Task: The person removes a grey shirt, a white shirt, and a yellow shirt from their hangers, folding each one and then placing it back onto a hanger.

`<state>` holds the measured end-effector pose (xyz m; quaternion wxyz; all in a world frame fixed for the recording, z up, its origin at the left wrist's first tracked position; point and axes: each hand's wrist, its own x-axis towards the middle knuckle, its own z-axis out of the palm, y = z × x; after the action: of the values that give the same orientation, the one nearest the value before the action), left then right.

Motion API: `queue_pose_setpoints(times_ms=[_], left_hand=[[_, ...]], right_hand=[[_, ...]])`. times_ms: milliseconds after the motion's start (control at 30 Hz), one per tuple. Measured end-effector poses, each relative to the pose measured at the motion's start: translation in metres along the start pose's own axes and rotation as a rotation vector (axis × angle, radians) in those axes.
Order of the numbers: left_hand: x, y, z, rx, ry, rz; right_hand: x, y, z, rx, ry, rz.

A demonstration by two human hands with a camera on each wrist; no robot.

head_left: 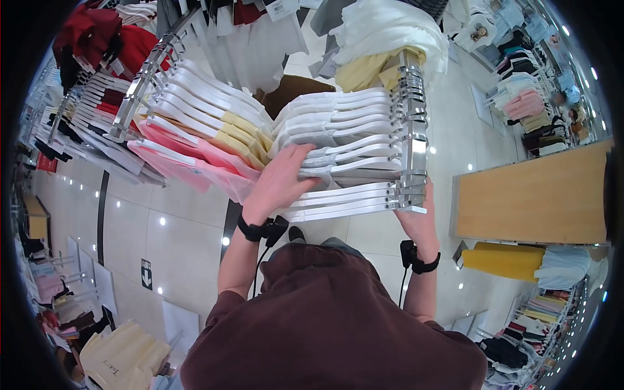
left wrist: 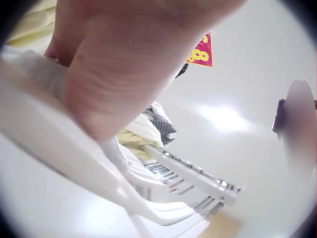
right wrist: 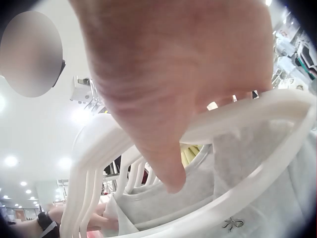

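Note:
A chrome rack rail [head_left: 413, 130] carries a row of white hangers [head_left: 351, 201] with white and grey tops. My left hand [head_left: 286, 172] reaches in from the left, its fingers stretched out and pressing on a grey top [head_left: 320, 162] between the hangers. The left wrist view shows the left hand's palm [left wrist: 124, 64] lying on a white hanger [left wrist: 64, 153]. At the rail's near end my right hand [head_left: 416, 218] grips the nearest hangers by their necks. In the right wrist view the right hand [right wrist: 173, 74] curls over a white hanger [right wrist: 233, 119] that carries a grey top [right wrist: 257, 198].
A second rail [head_left: 140, 84] to the left holds pink [head_left: 195, 162], yellow and white tops. A wooden display table [head_left: 533, 195] stands on the right, with folded yellow clothes [head_left: 504, 260] below it. More racks line the shop's edges, and tiled floor lies around my feet.

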<state>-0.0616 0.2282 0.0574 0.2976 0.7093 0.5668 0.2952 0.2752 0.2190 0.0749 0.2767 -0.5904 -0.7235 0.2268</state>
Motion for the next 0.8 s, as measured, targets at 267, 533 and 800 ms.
queue_pose_setpoints(times_ms=[267, 533, 800], left_hand=[[0.029, -0.029, 0.016, -0.085, 0.036, 0.172], [0.023, -0.024, 0.018, -0.152, 0.012, 0.144], [0.020, -0.026, 0.014, -0.136, 0.012, 0.100]], right_hand=[[0.006, -0.004, 0.007, -0.189, 0.201, -0.126], [0.010, 0.010, 0.008, -0.294, 0.120, -0.185], [-0.009, 0.005, 0.008, -0.179, 0.142, -0.043]])
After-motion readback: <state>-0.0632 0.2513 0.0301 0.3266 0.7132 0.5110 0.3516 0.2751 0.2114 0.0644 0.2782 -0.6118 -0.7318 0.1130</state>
